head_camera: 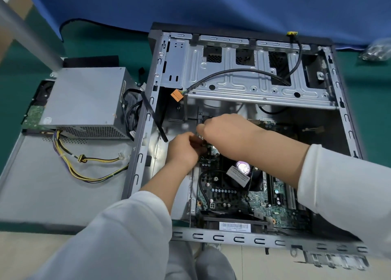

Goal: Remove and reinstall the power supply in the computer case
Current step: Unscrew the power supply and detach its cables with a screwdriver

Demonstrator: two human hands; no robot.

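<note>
**Q:** Where do things stand in the open computer case [243, 131]?

**A:** It lies on its side on the green table [25, 83]. Both my hands are inside it, above the motherboard [237, 193]. My left hand [184, 150] is curled near the board's upper edge, and my right hand [224, 131] reaches over it. My fingers [203, 129] meet there, on something too hidden to name.

**Q:** And the power supply [84, 100]?

**A:** Outside the case, to its left, resting on the detached side panel [59, 174]. Its yellow and black cables [84, 163] trail across that panel. An orange connector [177, 95] on a black cable hangs by the drive cage [254, 76].
</note>
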